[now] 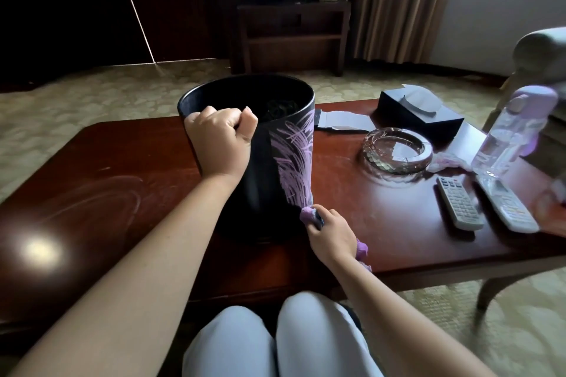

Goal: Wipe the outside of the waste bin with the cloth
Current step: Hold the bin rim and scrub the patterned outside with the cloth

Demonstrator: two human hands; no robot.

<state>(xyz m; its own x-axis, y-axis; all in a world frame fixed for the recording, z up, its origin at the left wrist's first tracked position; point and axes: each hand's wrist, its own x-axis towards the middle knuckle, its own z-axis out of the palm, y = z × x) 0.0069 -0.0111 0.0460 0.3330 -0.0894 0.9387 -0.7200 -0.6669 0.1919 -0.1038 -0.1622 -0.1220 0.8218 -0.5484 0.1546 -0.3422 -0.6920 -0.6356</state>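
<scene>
Standing upright on the dark wooden table (122, 168), the black waste bin (260, 162) serves as the centre of everything here. The left hand (219, 141) grips its near rim, fingers curled over the edge. Low against the bin's right side, the right hand (329, 231) clutches a bunched purple cloth (307, 214) — the cloth touches the wall near the base, just below purple scribbled streaks (295, 156). Right of the bin sit a glass ashtray (398, 151), two remote controls (459, 203) and a clear bottle (502, 144) — behind them, a dark tissue box (419, 115).
</scene>
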